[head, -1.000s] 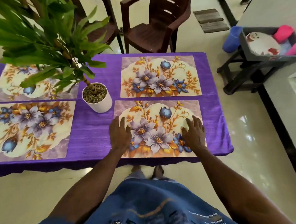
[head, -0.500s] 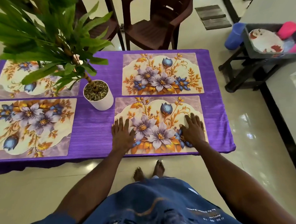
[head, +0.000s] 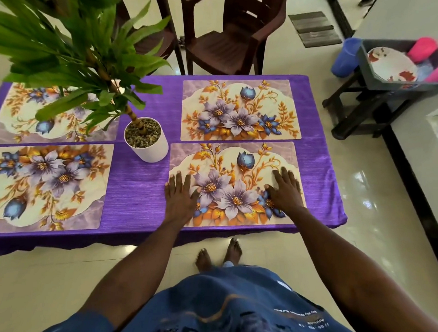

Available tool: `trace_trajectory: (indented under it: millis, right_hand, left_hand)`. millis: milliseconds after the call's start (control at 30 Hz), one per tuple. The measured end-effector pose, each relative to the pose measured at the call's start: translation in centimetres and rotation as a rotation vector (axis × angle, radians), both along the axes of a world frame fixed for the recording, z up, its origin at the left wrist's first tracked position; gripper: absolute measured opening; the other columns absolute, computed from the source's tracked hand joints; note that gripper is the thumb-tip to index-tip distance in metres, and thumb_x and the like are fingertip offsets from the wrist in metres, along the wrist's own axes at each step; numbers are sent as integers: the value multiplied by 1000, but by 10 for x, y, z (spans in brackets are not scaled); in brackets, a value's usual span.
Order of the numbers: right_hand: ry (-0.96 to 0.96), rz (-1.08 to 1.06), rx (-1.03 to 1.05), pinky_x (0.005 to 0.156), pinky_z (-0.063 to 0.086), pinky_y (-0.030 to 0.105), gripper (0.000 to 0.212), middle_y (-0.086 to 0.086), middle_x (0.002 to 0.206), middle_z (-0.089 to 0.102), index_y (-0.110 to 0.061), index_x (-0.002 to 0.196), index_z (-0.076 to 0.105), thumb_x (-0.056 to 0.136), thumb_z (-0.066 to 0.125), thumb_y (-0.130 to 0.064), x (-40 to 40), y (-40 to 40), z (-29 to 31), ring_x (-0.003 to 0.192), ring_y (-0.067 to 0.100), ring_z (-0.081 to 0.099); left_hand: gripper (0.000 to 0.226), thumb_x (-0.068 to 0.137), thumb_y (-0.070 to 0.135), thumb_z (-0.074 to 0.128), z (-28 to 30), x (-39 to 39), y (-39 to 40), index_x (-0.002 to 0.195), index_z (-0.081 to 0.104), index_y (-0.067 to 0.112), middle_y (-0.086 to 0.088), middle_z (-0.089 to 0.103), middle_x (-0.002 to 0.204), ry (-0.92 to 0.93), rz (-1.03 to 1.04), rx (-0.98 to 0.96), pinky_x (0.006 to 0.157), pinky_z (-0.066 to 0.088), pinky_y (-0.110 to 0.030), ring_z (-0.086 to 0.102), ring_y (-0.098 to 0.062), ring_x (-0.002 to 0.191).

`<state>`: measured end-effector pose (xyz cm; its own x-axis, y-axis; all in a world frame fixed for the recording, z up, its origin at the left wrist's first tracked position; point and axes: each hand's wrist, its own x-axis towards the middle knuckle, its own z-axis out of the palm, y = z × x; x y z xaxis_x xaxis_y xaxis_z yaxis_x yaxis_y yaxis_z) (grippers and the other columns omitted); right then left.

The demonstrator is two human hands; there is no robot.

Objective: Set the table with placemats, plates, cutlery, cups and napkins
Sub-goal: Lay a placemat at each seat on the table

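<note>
Several floral placemats lie on the purple-clothed table [head: 138, 187]. The near right placemat [head: 234, 161] sits at the table's front edge. My left hand [head: 179, 198] lies flat on its left edge, fingers straight. My right hand [head: 286, 189] presses flat on its right part. Another placemat [head: 241, 111] lies just behind it, and two more, one near [head: 42, 184] and one far [head: 20, 120], lie on the left side. A dark bin [head: 370, 69] at the far right holds a white patterned plate [head: 390, 64] and pink cups [head: 422, 50].
A potted plant in a white pot [head: 146, 146] stands mid-table, its leaves hanging over the far left placemat. Two brown plastic chairs [head: 227, 36] stand behind the table. The bin rests on a dark stool [head: 360, 109], with a blue cup [head: 345, 57] beside it.
Both hands have slid slightly forward on the near right placemat, staying flat. The view has pulled back a little and the table looks farther away.
</note>
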<state>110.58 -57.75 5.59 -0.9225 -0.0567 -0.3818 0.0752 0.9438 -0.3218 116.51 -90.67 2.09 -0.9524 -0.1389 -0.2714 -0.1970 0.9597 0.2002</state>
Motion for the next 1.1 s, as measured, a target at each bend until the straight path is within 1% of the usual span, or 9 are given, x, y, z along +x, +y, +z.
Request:
trace_trajectory:
  millis: [133, 233, 367, 500, 633, 800, 967, 1033, 1100]
  right_hand:
    - [-18, 4, -6, 121, 1, 47, 66, 3, 165, -3, -23, 156, 13, 101, 40, -47, -5, 3, -1, 151, 25, -9]
    - [-30, 8, 4, 122, 2, 48, 67, 2, 165, -4, -24, 156, 12, 101, 41, -48, -7, 3, -1, 151, 25, -9]
    - [-28, 5, 0, 121, 0, 47, 66, 2, 165, -6, -25, 156, 11, 101, 40, -48, -5, 2, 0, 151, 24, -10]
    - [-31, 1, -2, 121, -1, 47, 67, 2, 165, -7, -25, 157, 9, 102, 39, -47, -5, 1, 1, 151, 24, -11]
    - [-39, -5, 1, 121, -2, 46, 66, 2, 164, -8, -24, 157, 8, 102, 39, -46, -5, -1, 3, 151, 24, -12]
    - [-36, -20, 2, 121, -2, 46, 66, 3, 165, -7, -24, 157, 9, 103, 39, -44, -3, -3, 3, 151, 25, -11]
    - [14, -56, -49, 121, 5, 46, 67, 5, 165, 0, -21, 157, 13, 101, 46, -41, -1, -6, 10, 151, 26, -4]
    - [69, -106, -74, 122, 9, 46, 66, 5, 165, 5, -17, 156, 16, 101, 46, -39, 4, -9, 14, 152, 26, 1]
    - [102, -151, -83, 122, 12, 45, 65, 6, 164, 8, -14, 155, 18, 102, 46, -36, 12, -15, 17, 151, 25, 6]
  left_hand:
    - [69, 101, 54, 25, 2, 0, 4, 157, 0, 21, -11, -10, 164, -19, 16, -10, 119, -11, -47, -14, -30, 150]
    - [72, 101, 53, 29, 3, 0, 6, 157, -1, 20, -12, -12, 163, -27, 7, -28, 117, -14, -46, -15, -32, 149]
    - [71, 101, 55, 26, 2, -3, 5, 157, -2, 21, -11, -13, 163, -44, 15, -31, 117, -14, -46, -17, -31, 149]
    - [77, 99, 55, 35, 2, -2, 5, 157, -4, 21, -12, -15, 163, -51, -9, -55, 115, -16, -45, -18, -32, 149]
    - [71, 101, 55, 26, 3, -3, 4, 157, -2, 22, -10, -14, 163, -49, 16, -17, 117, -15, -45, -17, -30, 149]
    - [69, 102, 54, 25, 1, -2, 3, 157, -2, 23, -10, -13, 163, -32, 16, -1, 117, -14, -44, -17, -29, 149]
    - [70, 102, 53, 27, 4, 0, 0, 157, -2, 20, -12, -11, 163, 8, -23, 35, 117, -13, -45, -15, -31, 149]
    - [70, 100, 52, 23, 8, 4, -2, 157, 6, 15, -15, -3, 163, 68, -8, 73, 119, -6, -47, -7, -34, 150]
    - [68, 100, 47, 31, 18, 10, 0, 154, 19, 8, -21, 12, 161, 173, -6, 121, 120, 12, -54, 9, -39, 149]
